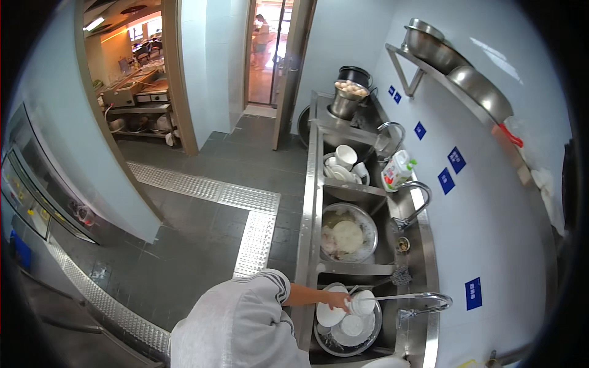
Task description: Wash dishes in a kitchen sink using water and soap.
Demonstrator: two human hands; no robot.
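My left hand (339,301) reaches into the nearest sink bay and grips a small stack of white bowls (362,303) by its side. What looks like a thin stream of water from the curved metal tap (441,299) meets the bowls. Beneath them, a round metal basin (378,333) holds white plates (330,313) and another white bowl (352,325). My right hand is out of view. At the bottom edge, part of a white rounded dish (386,362) shows. A steel scouring pad (401,276) lies on the sink ledge.
The middle bay holds a metal basin (375,230) of cloudy water; the far bay holds stacked white dishes (346,156). A white pump bottle (395,171) stands by the taps. Beyond is a metal pot (344,105) topped with eggs. Metal bowls (481,92) sit on a wall shelf. A person (261,37) is beyond the doorway.
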